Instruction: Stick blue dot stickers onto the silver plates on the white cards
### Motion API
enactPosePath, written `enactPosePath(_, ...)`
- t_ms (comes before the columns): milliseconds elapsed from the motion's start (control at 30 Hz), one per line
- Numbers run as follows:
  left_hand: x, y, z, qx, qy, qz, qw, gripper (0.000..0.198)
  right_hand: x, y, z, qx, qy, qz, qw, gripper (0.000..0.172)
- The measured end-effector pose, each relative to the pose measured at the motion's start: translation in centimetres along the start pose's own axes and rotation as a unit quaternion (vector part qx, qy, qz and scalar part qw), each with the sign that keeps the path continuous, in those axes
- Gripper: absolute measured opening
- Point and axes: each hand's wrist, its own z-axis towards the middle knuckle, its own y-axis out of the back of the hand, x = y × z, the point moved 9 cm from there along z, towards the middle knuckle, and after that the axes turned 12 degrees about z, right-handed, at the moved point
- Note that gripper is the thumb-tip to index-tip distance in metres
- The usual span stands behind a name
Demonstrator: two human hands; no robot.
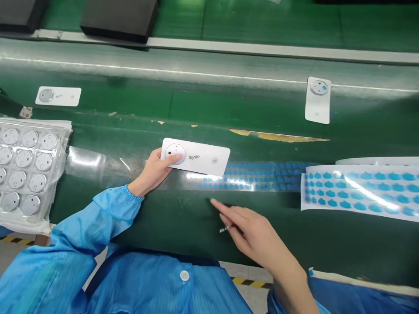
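The left hand (152, 172) pinched the near end of a white plate (196, 158), thumb on its octagonal face. The right hand (255, 237) pointed its index finger at the sticker strip (248, 176) just beyond it; I could not tell whether its curled fingers gripped anything. Left of the left hand, a blister tray (59, 174) held round discs (36, 182), one per pocket.

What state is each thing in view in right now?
left hand: grips the white panel by its socket end.
white panel: lying flat, held.
right hand: index finger out, short of the clear strip.
clear strip: flat, blue stickers only on its right part.
white sheet: blue stickers in rows.
far left panel, far right panel: loose, untouched.
tray: pockets hold round parts.
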Motion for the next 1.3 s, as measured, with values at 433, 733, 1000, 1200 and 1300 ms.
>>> enactPosePath(433, -1.1, 3.0, 0.7, 0.012, 0.029, -0.055, 0.998, 0.033, -0.5, 7.2, 6.0, -0.313, 0.016, 0.201, 0.928, 0.032)
enactPosePath(733, -0.6, 0.3, -0.3, 0.090, 0.044, -0.097, 0.990, 0.048, -4.1, 3.3, 9.6, -0.238, -0.027, 0.423, 0.874, 0.030)
enactPosePath(1000, 0.0, -0.5, -1.2, 0.131, 0.080, -0.101, 0.983, 0.052, -4.4, 2.1, 9.4, -0.195, -0.023, 0.342, 0.919, 0.027)
enactPosePath(1200, 0.5, -1.2, -1.5, 0.154, 0.078, -0.083, 0.981, 0.050, -3.8, 2.3, 9.5, -0.188, 0.001, 0.324, 0.927, 0.025)
enactPosePath(1300, 0.4, -1.3, -1.5, 0.158, 0.069, -0.078, 0.982, 0.048, -3.9, 2.3, 9.6, -0.189, 0.001, 0.338, 0.922, 0.026)
